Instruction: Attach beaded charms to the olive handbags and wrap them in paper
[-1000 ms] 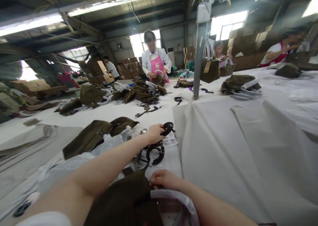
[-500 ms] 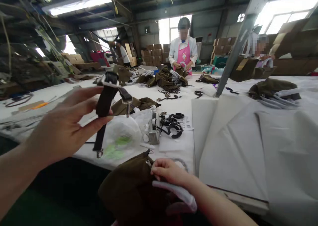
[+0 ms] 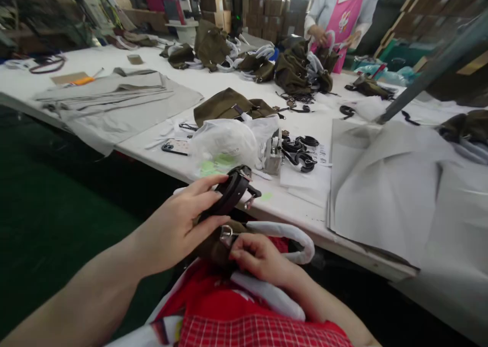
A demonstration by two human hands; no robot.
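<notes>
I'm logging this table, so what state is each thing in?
Strap: coiled, in left hand
Bag: in right hand, handles wrapped
Other straps: coiled
Phone: lying flat
Plastic bag: crumpled
Grey sheets: layered
Far bags: heaped

No legible text: dark handwriting (image 3: pixel 314 154) on a flat white paper sheet (image 3: pixel 305 180) and faint marks on a crumpled, translucent white plastic bag (image 3: pixel 213 137) — both too small to read.

Head-worn view, facing forward, downward (close)
</notes>
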